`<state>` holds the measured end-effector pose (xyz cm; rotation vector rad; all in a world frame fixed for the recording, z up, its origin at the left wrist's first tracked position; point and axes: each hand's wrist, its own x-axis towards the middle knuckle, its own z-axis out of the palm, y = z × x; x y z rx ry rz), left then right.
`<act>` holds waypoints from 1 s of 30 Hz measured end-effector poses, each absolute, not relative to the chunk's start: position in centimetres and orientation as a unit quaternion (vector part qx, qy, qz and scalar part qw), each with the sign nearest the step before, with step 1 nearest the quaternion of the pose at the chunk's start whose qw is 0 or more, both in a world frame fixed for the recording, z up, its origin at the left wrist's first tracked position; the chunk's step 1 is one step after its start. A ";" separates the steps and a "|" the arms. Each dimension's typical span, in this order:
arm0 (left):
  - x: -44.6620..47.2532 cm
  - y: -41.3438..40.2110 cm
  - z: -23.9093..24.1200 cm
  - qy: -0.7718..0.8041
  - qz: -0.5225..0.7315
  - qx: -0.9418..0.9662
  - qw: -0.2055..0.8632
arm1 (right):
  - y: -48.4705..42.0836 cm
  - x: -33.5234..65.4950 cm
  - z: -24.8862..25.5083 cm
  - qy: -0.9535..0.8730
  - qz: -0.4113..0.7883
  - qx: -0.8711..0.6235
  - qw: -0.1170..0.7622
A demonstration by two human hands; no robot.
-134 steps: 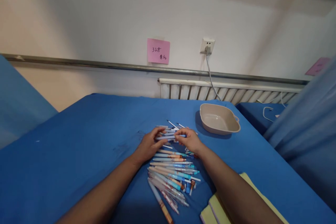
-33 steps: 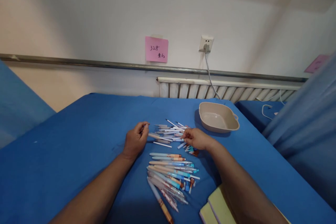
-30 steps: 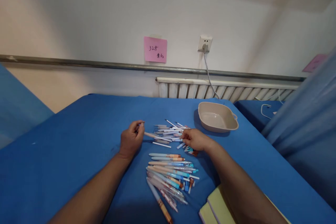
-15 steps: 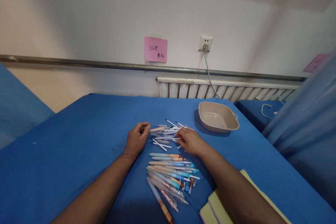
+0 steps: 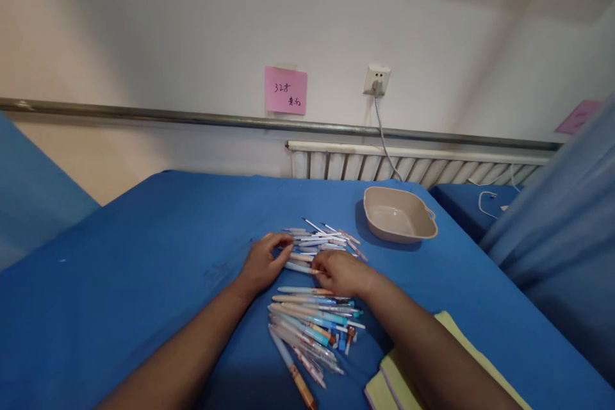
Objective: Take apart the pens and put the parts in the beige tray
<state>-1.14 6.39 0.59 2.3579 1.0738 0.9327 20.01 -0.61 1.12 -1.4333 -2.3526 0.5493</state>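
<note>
My left hand and my right hand meet over a blue table, each pinching one end of a light blue pen that lies low between them. Just beyond my fingers is a loose heap of pen parts: thin white refills and pale barrels. Closer to me, several pens lie side by side in a row, blue and orange in colour. Small blue and brown caps sit at the row's right end.
A shallow beige dish stands at the back right of the table. Yellow notebooks lie under my right forearm at the near edge. Behind are a wall with a pink note, a socket, a radiator; blue fabric hangs right.
Both hands have drawn back from the heap toward me and closed in on each other. The piece my left hand held now lies lower, with my right hand on its other end.
</note>
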 end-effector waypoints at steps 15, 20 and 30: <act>-0.4 5.3 1.5 0.343 0.209 0.882 0.245 | 1.3 20.0 -1.7 -0.647 0.419 -0.494 0.402; -0.3 5.3 1.3 0.324 0.292 0.862 0.258 | 1.3 20.2 -1.4 -0.646 0.402 -0.497 0.417; -0.5 5.7 0.7 0.342 0.284 0.847 0.292 | 1.1 20.5 -0.9 -0.669 0.347 -0.523 0.398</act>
